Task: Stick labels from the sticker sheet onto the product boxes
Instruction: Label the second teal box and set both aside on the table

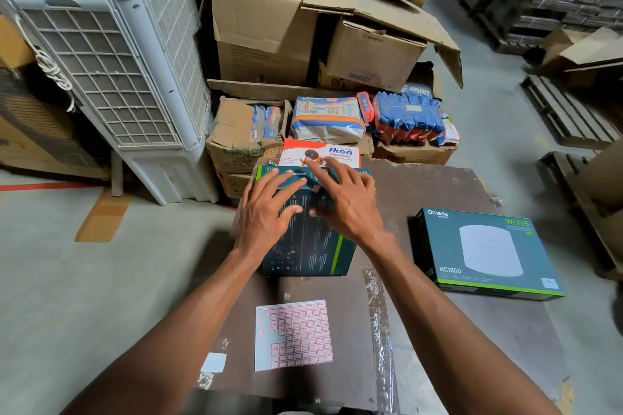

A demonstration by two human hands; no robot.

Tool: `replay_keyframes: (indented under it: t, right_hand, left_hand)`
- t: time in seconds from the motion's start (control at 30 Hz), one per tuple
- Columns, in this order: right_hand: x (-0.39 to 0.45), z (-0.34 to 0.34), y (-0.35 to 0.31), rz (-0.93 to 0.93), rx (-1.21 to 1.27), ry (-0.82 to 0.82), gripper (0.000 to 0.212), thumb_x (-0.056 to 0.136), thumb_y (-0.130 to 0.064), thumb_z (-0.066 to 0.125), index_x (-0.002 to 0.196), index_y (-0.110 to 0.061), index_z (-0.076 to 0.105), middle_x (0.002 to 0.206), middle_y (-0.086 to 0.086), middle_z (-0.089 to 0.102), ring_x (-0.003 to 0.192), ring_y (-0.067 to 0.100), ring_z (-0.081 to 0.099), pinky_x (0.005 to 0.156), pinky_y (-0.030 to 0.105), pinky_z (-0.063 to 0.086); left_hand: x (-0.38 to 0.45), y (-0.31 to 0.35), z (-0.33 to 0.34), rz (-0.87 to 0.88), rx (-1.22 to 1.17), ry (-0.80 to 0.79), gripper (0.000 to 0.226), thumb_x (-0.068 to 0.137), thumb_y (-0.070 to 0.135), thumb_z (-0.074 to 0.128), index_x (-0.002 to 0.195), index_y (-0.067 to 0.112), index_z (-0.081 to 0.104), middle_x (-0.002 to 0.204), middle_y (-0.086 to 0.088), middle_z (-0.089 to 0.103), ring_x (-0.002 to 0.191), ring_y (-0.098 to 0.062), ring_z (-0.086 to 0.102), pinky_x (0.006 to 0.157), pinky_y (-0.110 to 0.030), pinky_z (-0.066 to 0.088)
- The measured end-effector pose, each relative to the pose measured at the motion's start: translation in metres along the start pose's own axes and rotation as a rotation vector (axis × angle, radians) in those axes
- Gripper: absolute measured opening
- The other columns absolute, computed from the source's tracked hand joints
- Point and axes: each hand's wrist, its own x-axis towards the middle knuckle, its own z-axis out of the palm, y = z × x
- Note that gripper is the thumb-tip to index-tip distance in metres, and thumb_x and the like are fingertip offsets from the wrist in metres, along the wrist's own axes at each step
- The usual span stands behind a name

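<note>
While your left hand (266,209) and right hand (344,199) lie flat and spread on the box (313,246), uneven pressing risks creasing the label.

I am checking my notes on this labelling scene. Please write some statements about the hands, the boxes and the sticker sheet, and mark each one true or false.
1. Both hands rest on the dark green box in the middle. True: the left hand and the right hand lie flat on top of the box.
2. The sticker sheet lies on the far side of that box. False: it lies nearer the person, on the brown board.
3. The Omada box lies flat to the right, untouched. True.
4. The sticker sheet is full. False: some places on its left part are bare.
5. The right hand holds the sheet. False: it is on the box.
</note>
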Motion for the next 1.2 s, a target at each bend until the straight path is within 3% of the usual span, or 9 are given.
replay_keyframes:
  t: [0.2,0.3,0.47,0.7,0.8,0.9,1.0,1.1,1.2]
  right_hand:
    - [0.001,0.001,-0.007,-0.034,-0.18,-0.069,0.066,0.103,-0.054,0.046,0.161,-0.043,0.016,0.165,0.009,0.031,0.147,0.043,0.03,0.111,0.057,0.032]
    - [-0.001,0.003,-0.006,-0.049,-0.192,-0.034,0.062,0.103,-0.049,0.049,0.159,-0.043,0.024,0.16,0.009,0.039,0.143,0.042,0.037,0.105,0.056,0.037]
    - [0.009,-0.008,-0.003,-0.05,-0.196,-0.139,0.093,0.089,-0.069,0.059,0.16,-0.044,0.005,0.157,0.013,0.036,0.138,0.04,0.039,0.101,0.056,0.04]
    - [0.011,-0.005,-0.02,-0.009,-0.227,-0.242,0.096,0.094,-0.062,0.056,0.155,-0.052,-0.017,0.164,0.023,0.013,0.145,0.061,0.015,0.114,0.073,0.023]
    - [0.012,-0.005,-0.021,0.014,-0.219,-0.245,0.095,0.094,-0.064,0.054,0.155,-0.052,-0.017,0.162,0.023,0.016,0.144,0.062,0.016,0.112,0.075,0.024]
    - [0.016,-0.01,-0.026,0.026,-0.224,-0.285,0.091,0.096,-0.059,0.055,0.154,-0.054,-0.014,0.16,0.023,0.019,0.141,0.064,0.019,0.109,0.076,0.026]
    - [0.017,-0.015,-0.022,0.002,-0.203,-0.278,0.088,0.097,-0.057,0.056,0.154,-0.057,-0.01,0.155,0.024,0.024,0.135,0.06,0.031,0.106,0.075,0.032]
    - [0.012,-0.017,-0.009,-0.046,-0.196,-0.235,0.087,0.096,-0.058,0.055,0.153,-0.059,-0.01,0.15,0.024,0.031,0.127,0.054,0.041,0.1,0.071,0.037]
    - [0.005,-0.023,0.007,-0.031,-0.125,-0.177,0.083,0.098,-0.056,0.053,0.152,-0.062,-0.01,0.143,0.021,0.036,0.12,0.047,0.046,0.097,0.066,0.042]
  left_hand:
    - [0.0,-0.001,0.006,-0.062,-0.04,0.011,0.069,0.085,0.032,0.08,0.146,0.018,0.052,0.148,0.002,0.054,0.143,-0.018,0.041,0.114,-0.048,0.039]
    - [-0.003,-0.003,0.006,-0.019,-0.026,0.024,0.068,0.087,0.034,0.079,0.148,0.021,0.051,0.156,0.001,0.046,0.149,-0.02,0.034,0.117,-0.047,0.038]
    - [-0.007,0.004,0.002,-0.139,-0.147,0.014,0.066,0.085,0.033,0.078,0.145,0.036,0.053,0.169,-0.001,0.012,0.156,-0.026,0.004,0.12,-0.056,0.03]
    - [-0.011,0.009,-0.006,-0.367,-0.343,0.032,0.116,0.077,0.036,0.085,0.162,0.03,0.005,0.17,0.007,0.003,0.155,-0.011,0.015,0.113,-0.05,0.043]
    - [-0.01,0.009,-0.01,-0.467,-0.429,-0.023,0.128,0.072,0.042,0.088,0.159,0.041,-0.005,0.168,0.004,0.02,0.148,-0.028,0.035,0.111,-0.053,0.044]
    - [-0.015,0.0,-0.006,-0.509,-0.468,-0.072,0.13,0.071,0.039,0.091,0.157,0.046,-0.006,0.166,0.004,0.026,0.145,-0.027,0.04,0.112,-0.047,0.042]
    - [-0.028,-0.017,0.005,-0.611,-0.487,-0.223,0.101,0.071,0.049,0.088,0.149,0.035,0.025,0.15,-0.001,0.048,0.135,-0.024,0.051,0.103,-0.038,0.046]
    - [-0.044,-0.023,0.015,-0.709,-0.381,-0.448,0.049,0.086,0.057,0.069,0.108,0.022,0.042,0.112,-0.002,0.058,0.112,-0.03,0.062,0.082,-0.034,0.047]
    - [-0.049,-0.027,0.018,-0.606,-0.456,-0.427,0.057,0.084,0.07,0.058,0.112,0.022,0.047,0.116,-0.002,0.06,0.116,-0.029,0.061,0.087,-0.036,0.048]
